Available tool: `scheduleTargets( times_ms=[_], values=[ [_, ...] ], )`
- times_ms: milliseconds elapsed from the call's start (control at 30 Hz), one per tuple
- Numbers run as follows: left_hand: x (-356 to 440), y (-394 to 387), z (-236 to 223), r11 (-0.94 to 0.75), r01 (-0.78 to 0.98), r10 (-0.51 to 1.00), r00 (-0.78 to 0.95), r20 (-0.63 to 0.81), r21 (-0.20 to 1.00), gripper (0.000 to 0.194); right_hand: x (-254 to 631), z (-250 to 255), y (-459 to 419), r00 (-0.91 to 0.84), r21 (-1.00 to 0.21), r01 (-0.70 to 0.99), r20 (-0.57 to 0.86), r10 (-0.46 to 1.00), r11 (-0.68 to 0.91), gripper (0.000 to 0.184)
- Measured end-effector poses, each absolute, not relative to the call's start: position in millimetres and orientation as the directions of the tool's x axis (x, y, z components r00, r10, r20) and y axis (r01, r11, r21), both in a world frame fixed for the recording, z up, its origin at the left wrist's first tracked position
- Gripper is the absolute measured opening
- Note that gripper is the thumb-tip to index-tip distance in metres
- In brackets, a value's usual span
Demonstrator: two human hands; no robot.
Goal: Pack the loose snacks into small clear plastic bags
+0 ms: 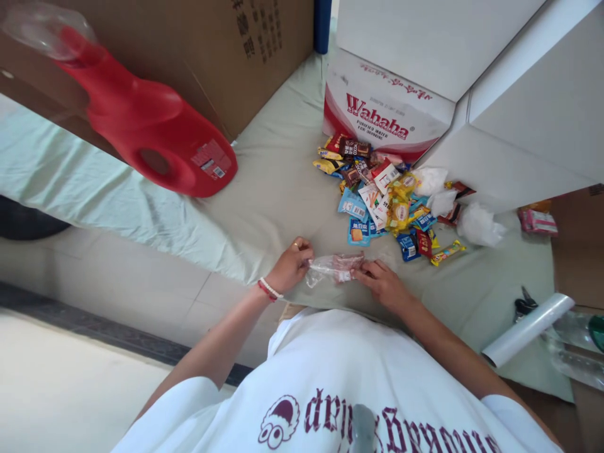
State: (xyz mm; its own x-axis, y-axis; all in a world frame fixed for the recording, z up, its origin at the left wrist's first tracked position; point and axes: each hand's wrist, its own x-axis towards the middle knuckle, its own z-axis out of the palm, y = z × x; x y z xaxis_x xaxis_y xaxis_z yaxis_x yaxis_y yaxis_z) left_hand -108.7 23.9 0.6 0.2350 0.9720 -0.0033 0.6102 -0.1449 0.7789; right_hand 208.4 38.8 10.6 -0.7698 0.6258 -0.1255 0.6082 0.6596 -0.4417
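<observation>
Wrinkled cloth (274, 195) underlies crinkled transparent bag (326, 267); left hand (291, 262) pinches 9 o'clock end, right hand (384, 283) 3 o'clock

The bag (337, 267) before me is clear, dusky pink toward its right end. My shirt (330, 346) is white with maroon print, my bracelets (270, 289) white and red. The cloth (278, 157) is pale green. Far left, the jug (165, 126) is red; far right, a white carton (377, 119) bears red bands and lettering, and the snacks (401, 207) mix blue, yellow, brown and red.
</observation>
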Motion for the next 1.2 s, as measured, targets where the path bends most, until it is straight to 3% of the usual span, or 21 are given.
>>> scheduleTargets(
  times_ms=[100, 167, 267, 333, 400, 467, 533, 633, 733, 800, 867, 967, 1033, 1100, 1200],
  values=[
    [-117.1, 5.6, 11.3, -0.082, 0.579, 0.963, 0.255, -0.084, 0.811, 0.014, 217.9, -1.3, 29.9, -0.752, -0.547, 0.576, -0.064, 0.656, 0.608, 0.067],
    [-114.6, -5.6, 22.3, 0.058, 0.532, 0.944, 0.246, -0.219, 0.845, 0.012, 221.0, -6.3, 24.1, -0.731, -0.582, 0.57, -0.037, 0.682, 0.58, 0.067],
    [-93.8, -11.3, 38.8, 0.324, 0.296, 0.887, 0.237, -0.397, 0.899, 0.007, 218.9, -10.5, 18.4, -0.707, -0.61, 0.563, -0.008, 0.707, 0.557, 0.064],
    [-69.2, -4.6, 44.0, 0.397, 0.12, 0.885, 0.214, -0.414, 0.91, 0.012, 214.2, -11.0, 17.0, -0.696, -0.625, 0.563, -0.006, 0.718, 0.54, 0.061],
    [-41.3, 8.5, 42.3, 0.369, 0.067, 0.91, 0.178, -0.375, 0.927, 0.01, 209.6, -8.7, 16.1, -0.687, -0.625, 0.573, -0.012, 0.727, 0.531, 0.057],
    [-17.2, 22.2, 36.4, 0.301, 0.177, 0.923, 0.191, -0.333, 0.937, 0.008, 208.1, -3.3, 15.1, -0.677, -0.598, 0.596, -0.016, 0.736, 0.536, 0.053],
    [-0.9, 31.1, 30.8, 0.15, 0.396, 0.939, 0.23, -0.257, 0.906, 0.022, 211.7, 4.2, 14.6, -0.672, -0.571, 0.618, -0.028, 0.74, 0.54, 0.047],
    [11.9, 32.8, 29.6, -0.073, 0.701, 0.927, 0.31, -0.211, 0.709, 0.03, 222.9, 13.9, 19.8, -0.564, -0.595, 0.688, -0.078, 0.822, 0.415, 0.032],
    [21.1, 28.6, 35.3, -0.13, 0.861, 0.905, 0.305, -0.295, 0.491, 0.031, 227.3, 16.1, 34.9, -0.219, -0.566, 0.812, -0.065, 0.974, 0.145, 0.041],
    [26.6, 26.3, 38.5, -0.15, 0.896, 0.902, 0.298, -0.313, 0.419, 0.032, 222.5, 13.7, 46.5, -0.078, -0.501, 0.864, -0.046, 0.996, 0.044, 0.05],
    [28.9, 24.5, 38.9, -0.17, 0.901, 0.913, 0.296, -0.281, 0.398, 0.034, 214.6, 10.5, 54.4, -0.11, -0.429, 0.901, -0.086, 0.99, 0.063, 0.052],
    [24.7, 22.6, 34.0, -0.168, 0.908, 0.97, 0.222, -0.103, 0.383, 0.04, 205.8, 8.1, 55.9, -0.218, -0.378, 0.911, -0.101, 0.971, 0.165, 0.026],
    [20.3, 22.9, 28.9, -0.098, 0.916, 0.995, 0.102, 0.011, 0.39, 0.064, 202.4, 10.1, 51.9, -0.235, -0.398, 0.896, -0.051, 0.971, 0.196, 0.019],
    [18.2, 24.7, 23.9, 0.019, 0.908, 1.0, -0.012, -0.019, 0.418, 0.083, 197.2, 14.9, 46.6, -0.248, -0.443, 0.872, -0.033, 0.968, 0.208, 0.019],
    [17.4, 29.0, 19.3, 0.125, 0.882, 0.979, -0.035, -0.202, 0.454, 0.074, 182.5, 23.5, 39.6, -0.362, -0.534, 0.801, -0.073, 0.929, 0.27, 0.021]
  ],
)
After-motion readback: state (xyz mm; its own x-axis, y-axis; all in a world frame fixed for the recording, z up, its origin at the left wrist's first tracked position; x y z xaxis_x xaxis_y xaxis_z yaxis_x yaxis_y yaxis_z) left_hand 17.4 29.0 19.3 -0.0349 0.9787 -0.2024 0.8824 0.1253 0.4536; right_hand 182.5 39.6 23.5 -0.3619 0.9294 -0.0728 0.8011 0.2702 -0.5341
